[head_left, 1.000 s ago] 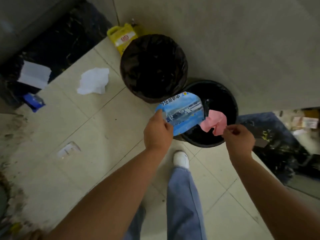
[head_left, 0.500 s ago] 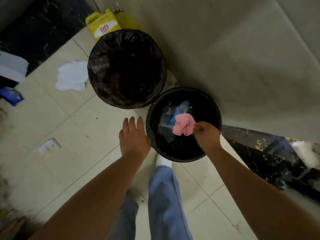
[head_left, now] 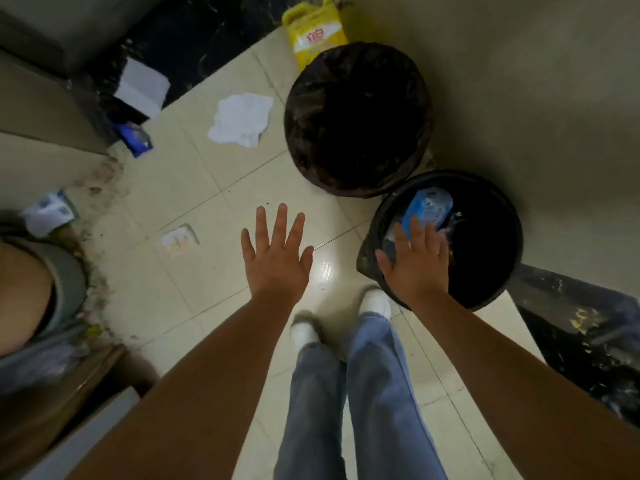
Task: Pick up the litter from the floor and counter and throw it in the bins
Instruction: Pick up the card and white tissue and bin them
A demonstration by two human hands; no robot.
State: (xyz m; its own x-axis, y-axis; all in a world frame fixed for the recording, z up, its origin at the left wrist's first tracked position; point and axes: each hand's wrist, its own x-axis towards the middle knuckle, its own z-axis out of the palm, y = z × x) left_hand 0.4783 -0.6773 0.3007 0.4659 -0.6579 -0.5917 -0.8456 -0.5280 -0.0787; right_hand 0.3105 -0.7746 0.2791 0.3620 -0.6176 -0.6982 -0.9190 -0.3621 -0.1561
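A moment before, I had a pink scrap pinched in my right hand (head_left: 414,261) over the near bin (head_left: 498,258); by now both grips were wide and empty, left hand (head_left: 277,258) spread over the floor (head_left: 194,188), so that load was done. The blue wrapper (head_left: 429,209) lay in the bin, long axis tilted toward the far rim. Farther off, the white paper (head_left: 242,119) lay flat left of the far bin (head_left: 356,119), long axis toward it, likely next.

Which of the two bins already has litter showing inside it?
The smaller bin under the right hand: a blue wrapper shows inside. The larger bagged bin looks dark.
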